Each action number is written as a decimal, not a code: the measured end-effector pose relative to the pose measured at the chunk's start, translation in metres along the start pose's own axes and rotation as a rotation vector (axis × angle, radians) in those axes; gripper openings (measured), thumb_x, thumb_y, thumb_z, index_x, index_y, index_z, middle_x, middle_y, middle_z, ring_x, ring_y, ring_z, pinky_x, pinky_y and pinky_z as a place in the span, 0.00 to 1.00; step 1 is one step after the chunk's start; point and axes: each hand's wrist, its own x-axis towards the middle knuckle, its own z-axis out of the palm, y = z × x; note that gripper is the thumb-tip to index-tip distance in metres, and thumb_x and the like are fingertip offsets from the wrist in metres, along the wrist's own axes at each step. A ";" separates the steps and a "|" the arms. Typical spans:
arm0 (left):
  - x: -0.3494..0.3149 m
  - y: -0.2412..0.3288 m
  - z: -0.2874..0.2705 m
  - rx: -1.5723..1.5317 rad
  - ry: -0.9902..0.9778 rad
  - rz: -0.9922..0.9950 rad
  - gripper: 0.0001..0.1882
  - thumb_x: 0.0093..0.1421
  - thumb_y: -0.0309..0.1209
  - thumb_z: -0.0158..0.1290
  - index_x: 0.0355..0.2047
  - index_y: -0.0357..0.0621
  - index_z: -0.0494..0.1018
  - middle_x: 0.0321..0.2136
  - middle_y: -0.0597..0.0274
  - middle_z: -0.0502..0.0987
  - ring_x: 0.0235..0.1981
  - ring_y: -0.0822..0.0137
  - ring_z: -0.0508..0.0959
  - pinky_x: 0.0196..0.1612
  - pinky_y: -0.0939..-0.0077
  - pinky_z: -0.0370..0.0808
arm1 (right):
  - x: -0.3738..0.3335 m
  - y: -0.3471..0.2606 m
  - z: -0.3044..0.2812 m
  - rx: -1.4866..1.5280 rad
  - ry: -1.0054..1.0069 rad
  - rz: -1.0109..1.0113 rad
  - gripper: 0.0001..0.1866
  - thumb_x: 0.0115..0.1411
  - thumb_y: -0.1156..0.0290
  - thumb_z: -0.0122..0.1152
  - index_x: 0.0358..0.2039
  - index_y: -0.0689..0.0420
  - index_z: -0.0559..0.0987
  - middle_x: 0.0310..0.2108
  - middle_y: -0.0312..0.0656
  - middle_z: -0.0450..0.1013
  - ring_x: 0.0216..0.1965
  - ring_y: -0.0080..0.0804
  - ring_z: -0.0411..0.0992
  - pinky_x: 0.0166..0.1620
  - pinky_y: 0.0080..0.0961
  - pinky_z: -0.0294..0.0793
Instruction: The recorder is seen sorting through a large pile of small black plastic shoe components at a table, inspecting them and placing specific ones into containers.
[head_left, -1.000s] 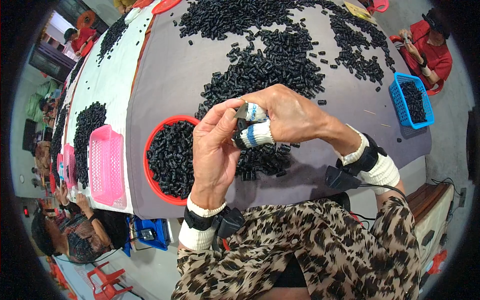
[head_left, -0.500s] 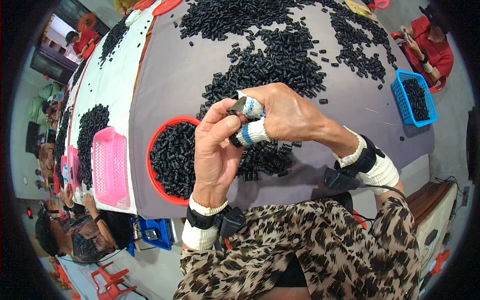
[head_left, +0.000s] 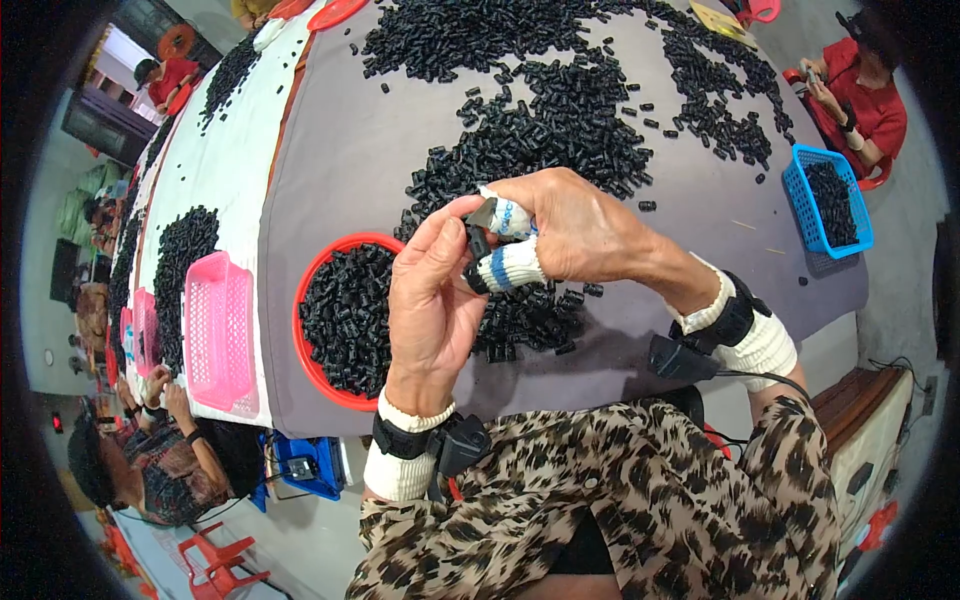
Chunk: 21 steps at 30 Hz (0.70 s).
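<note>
My left hand (head_left: 432,290) is closed, its thumb and fingers pinching a small black cylindrical plastic part (head_left: 478,242). Close against it is my right hand (head_left: 585,228), also closed, with white cloth wraps banded in blue on its thumb and finger. A small grey, flat, blade-like piece (head_left: 483,213) sticks out of the right hand's grip beside the black part. Both hands are raised over the table's near side. Beneath them lies a heap of similar black parts (head_left: 525,325), partly hidden by my hands.
A red round basin (head_left: 302,318) full of black parts stands left of my hands. Further left is a pink basket (head_left: 220,330); at the right edge, a blue basket (head_left: 797,200) holds more parts. Large heaps (head_left: 550,140) spread across the grey cloth. Other people sit around.
My left thumb has lifted and straightened, exposing more of the black part. My right hand has shifted very slightly right.
</note>
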 end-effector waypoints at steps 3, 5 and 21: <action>0.000 0.001 -0.003 0.016 -0.024 -0.007 0.14 0.60 0.29 0.45 0.43 0.34 0.67 0.37 0.57 0.73 0.38 0.69 0.74 0.44 0.73 0.72 | 0.001 0.000 -0.001 -0.036 -0.021 -0.019 0.15 0.42 0.66 0.66 0.25 0.60 0.71 0.18 0.34 0.67 0.20 0.23 0.65 0.24 0.22 0.64; 0.000 0.001 -0.005 0.030 -0.037 -0.013 0.14 0.60 0.29 0.44 0.44 0.34 0.66 0.38 0.57 0.73 0.39 0.68 0.73 0.46 0.72 0.70 | 0.002 -0.001 -0.001 -0.050 -0.031 -0.026 0.15 0.42 0.66 0.65 0.25 0.60 0.71 0.18 0.35 0.67 0.20 0.23 0.65 0.24 0.23 0.64; 0.002 -0.001 -0.011 -0.050 -0.092 -0.050 0.14 0.59 0.29 0.45 0.44 0.34 0.66 0.40 0.55 0.72 0.43 0.63 0.72 0.49 0.68 0.69 | 0.004 0.000 -0.003 -0.119 -0.078 -0.031 0.16 0.43 0.63 0.64 0.25 0.62 0.72 0.18 0.38 0.68 0.20 0.29 0.66 0.25 0.28 0.65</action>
